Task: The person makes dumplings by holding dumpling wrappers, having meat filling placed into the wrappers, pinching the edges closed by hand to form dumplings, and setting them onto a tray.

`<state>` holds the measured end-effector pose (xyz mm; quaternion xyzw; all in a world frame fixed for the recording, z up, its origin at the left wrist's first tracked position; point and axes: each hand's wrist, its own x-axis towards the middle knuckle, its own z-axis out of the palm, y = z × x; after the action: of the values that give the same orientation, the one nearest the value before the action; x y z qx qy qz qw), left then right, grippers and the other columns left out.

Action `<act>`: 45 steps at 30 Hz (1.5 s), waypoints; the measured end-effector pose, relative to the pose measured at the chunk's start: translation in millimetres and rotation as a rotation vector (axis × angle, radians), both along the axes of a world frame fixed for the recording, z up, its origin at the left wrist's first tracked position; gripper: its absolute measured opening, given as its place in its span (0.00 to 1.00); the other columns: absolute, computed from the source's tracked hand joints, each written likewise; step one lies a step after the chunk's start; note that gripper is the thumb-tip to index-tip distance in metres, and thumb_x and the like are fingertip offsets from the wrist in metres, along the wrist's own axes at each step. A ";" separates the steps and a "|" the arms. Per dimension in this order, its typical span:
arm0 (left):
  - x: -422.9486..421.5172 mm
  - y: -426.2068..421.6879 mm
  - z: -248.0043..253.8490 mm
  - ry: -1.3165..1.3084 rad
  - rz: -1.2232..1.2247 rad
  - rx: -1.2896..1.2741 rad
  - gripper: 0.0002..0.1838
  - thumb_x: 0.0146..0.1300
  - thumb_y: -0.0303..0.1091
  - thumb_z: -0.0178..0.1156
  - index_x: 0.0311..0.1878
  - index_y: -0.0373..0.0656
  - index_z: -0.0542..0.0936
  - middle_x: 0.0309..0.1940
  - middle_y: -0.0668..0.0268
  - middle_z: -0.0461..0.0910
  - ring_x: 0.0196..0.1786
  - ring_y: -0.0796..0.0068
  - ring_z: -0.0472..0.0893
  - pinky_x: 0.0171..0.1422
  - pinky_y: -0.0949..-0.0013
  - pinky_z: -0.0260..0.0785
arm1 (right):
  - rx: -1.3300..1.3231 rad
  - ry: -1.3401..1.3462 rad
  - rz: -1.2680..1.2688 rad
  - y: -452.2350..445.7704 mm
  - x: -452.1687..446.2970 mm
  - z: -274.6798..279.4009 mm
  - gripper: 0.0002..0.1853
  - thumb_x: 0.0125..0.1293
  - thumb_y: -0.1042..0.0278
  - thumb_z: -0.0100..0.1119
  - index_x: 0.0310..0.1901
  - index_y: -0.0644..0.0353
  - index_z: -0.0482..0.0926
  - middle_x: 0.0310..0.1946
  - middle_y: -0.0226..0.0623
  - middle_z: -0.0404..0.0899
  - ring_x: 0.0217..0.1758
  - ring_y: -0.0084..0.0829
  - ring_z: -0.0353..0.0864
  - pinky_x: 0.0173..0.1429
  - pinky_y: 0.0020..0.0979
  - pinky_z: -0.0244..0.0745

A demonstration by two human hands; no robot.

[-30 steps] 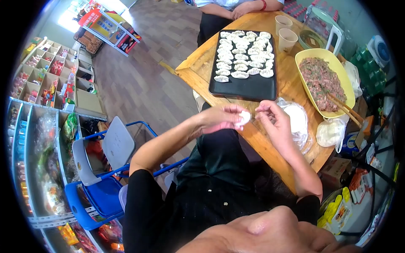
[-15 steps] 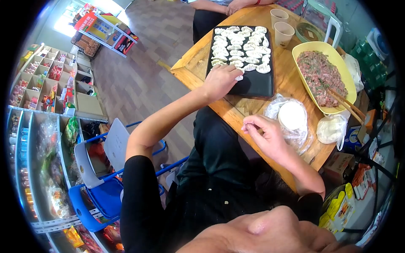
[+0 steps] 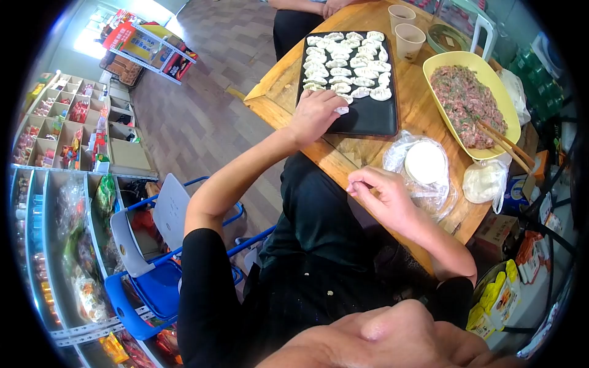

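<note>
My left hand [image 3: 317, 115] reaches over the near left edge of a dark baking tray [image 3: 368, 122], its fingers closed around a white dumpling [image 3: 342, 110] that shows only in part. Rows of pleated dumplings [image 3: 340, 63] cover most of the tray beyond those fingers. Close to the table's near edge, my right hand [image 3: 386, 193] is raised with curled fingers, and I see nothing in it. Beside it, a stack of round white dough wrappers [image 3: 426, 163] lies on a clear plastic bag [image 3: 399, 147].
A yellow bowl [image 3: 513, 98] of minced filling [image 3: 469, 104] has chopsticks [image 3: 506, 144] resting in it. Nearby are a bag of dough [image 3: 483, 183] and two paper cups [image 3: 410, 42]. Another person [image 3: 300, 15] sits beyond the wooden table [image 3: 270, 92]. A blue chair [image 3: 150, 288] and shelves stand left.
My left hand and the dumpling have shifted slightly left and toward me against the tray. My right hand keeps almost the same curled pose. The whole view has moved a little.
</note>
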<state>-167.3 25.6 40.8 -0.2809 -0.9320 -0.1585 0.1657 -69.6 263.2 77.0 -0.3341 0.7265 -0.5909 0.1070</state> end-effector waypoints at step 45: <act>27.9 152.9 18.8 -0.224 -0.649 0.277 0.10 0.46 0.27 0.68 0.34 0.40 0.82 0.42 0.62 0.77 0.50 0.59 0.73 0.55 0.61 0.68 | 0.176 0.146 0.331 -13.7 22.7 -25.3 0.06 0.63 0.72 0.57 0.37 0.64 0.80 0.33 0.45 0.82 0.38 0.48 0.82 0.42 0.43 0.76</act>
<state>-139.4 178.4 59.6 -0.5177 -0.7763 -0.3573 0.0403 -46.9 249.5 51.7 -0.4803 0.7164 -0.4735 0.1787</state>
